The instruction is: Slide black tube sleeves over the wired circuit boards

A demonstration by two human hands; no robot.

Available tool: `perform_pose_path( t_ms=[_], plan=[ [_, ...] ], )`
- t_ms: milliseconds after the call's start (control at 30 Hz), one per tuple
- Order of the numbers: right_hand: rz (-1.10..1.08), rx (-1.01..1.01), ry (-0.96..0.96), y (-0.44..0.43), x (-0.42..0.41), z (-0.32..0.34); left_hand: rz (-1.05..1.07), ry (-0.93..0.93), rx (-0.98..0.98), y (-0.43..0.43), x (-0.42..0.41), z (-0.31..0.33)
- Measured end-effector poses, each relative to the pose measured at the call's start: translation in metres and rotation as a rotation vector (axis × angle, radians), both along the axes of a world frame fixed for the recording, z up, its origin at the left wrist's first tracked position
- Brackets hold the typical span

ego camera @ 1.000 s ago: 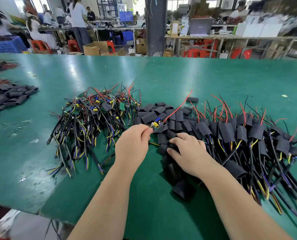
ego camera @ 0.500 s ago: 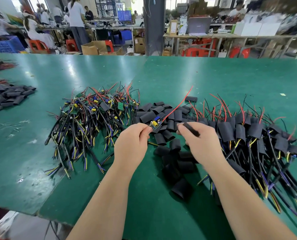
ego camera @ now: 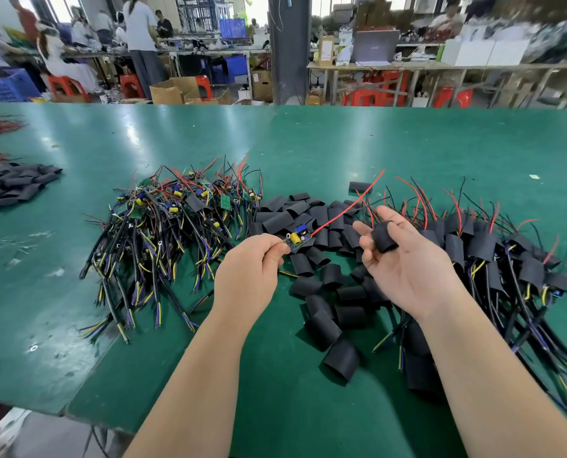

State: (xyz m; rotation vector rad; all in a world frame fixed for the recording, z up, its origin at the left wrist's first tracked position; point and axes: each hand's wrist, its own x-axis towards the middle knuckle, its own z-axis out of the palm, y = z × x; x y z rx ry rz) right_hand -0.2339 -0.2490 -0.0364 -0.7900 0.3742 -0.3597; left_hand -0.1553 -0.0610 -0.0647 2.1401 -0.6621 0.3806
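My left hand (ego camera: 252, 269) pinches a small wired circuit board (ego camera: 297, 239) by its near end; a red wire (ego camera: 348, 211) runs from it up and to the right. My right hand (ego camera: 407, 262) is turned palm up, with a black tube sleeve (ego camera: 384, 237) held between thumb and fingers, a short gap to the right of the board. Loose black sleeves (ego camera: 321, 292) lie on the green table below both hands. A pile of bare wired boards (ego camera: 163, 233) lies to the left. Sleeved boards (ego camera: 493, 256) lie in a heap to the right.
The green table (ego camera: 374, 143) reaches far back; its front edge (ego camera: 24, 404) runs at lower left. Another heap of black sleeves (ego camera: 11, 186) lies at the far left. Beyond the table are people, benches, red stools and cardboard boxes.
My right hand picked a black sleeve out of the loose pile, lifted it and turned palm up. My left hand raised the board slightly.
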Motion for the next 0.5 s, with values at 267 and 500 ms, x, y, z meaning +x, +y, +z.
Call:
perform_pose_path(
  t_ms=[267, 500],
  plan=[
    [-0.091, -1.048, 0.239, 0.011, 0.003, -0.017, -0.007, -0.012, -0.007, 0.0, 0.0, 0.001],
    [0.144, -1.73, 0.252, 0.015, -0.002, -0.032, -0.015, -0.012, -0.013, 0.002, 0.0, 0.0]
  ],
)
